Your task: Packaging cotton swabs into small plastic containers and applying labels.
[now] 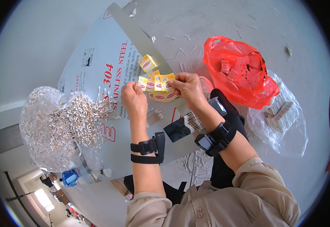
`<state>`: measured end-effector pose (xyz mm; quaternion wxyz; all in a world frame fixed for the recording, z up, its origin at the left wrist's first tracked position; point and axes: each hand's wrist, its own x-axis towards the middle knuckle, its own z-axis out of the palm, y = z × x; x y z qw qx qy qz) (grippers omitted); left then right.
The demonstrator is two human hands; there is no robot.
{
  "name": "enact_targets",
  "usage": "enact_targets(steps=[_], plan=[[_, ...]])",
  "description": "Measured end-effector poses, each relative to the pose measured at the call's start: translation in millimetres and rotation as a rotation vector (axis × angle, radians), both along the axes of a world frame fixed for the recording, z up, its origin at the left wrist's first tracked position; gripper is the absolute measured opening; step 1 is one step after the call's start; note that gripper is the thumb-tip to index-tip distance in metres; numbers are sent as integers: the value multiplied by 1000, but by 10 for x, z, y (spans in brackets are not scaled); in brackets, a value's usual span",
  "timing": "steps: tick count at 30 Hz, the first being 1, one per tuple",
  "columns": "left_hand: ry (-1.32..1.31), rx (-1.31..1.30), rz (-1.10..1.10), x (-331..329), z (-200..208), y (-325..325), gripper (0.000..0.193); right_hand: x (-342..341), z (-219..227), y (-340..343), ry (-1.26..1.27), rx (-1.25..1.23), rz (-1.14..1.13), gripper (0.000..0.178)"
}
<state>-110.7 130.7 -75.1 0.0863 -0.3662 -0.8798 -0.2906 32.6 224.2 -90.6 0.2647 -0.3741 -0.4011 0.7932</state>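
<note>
Several small yellow-and-white cardboard packets (157, 83) with red oval marks lie in an overlapping cluster on the film-covered sheet-metal table (93, 72). At the cluster's left edge, my left hand (134, 101) is closed with its fingertips on a packet. The thumb and fingers of my right hand (191, 90) pinch another packet at the right edge. A yellow box (147, 63) stands just beyond them. Between my forearms lies a small bunch of cotton swabs (154, 118). More swabs (192, 122) rest in a row on a black holder (177, 129) beside my right forearm.
A large clear bag (40, 125) spills a heap of cotton swabs (87, 119) onto the table's left side. To the right are a red plastic bag (233, 68) holding pink-red packets and a clear bag (280, 121) of white bundles. Loose swabs litter the grey floor (187, 22).
</note>
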Motion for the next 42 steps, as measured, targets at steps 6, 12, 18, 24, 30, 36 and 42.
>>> enact_targets(steps=[6, 12, 18, 24, 30, 36, 42], plan=[[-177, -91, 1, 191, 47, 38, 6, 31, -34, 12, 14, 25, 4, 8], [-849, 299, 31, 163, 105, 39, 11, 17, -10, 9, 15, 14, 2, 9], [-1151, 262, -133, 212, 122, 64, 13, 49, -31, 26, 12, 4, -16, 10], [-483, -51, 34, -20, -39, -1, 15, 10, -6, 7, 28, -20, -30, 10], [-547, 92, -33, 206, 89, 67, 19, 55, -6, 33, -16, -31, 17, 10], [-1149, 345, -24, 457, 99, 51, 19, 6, 19, -14, 45, -21, 29, 9], [-1242, 451, -27, 428, 109, 28, 23, 43, -5, 5, 20, -53, 16, 9]])
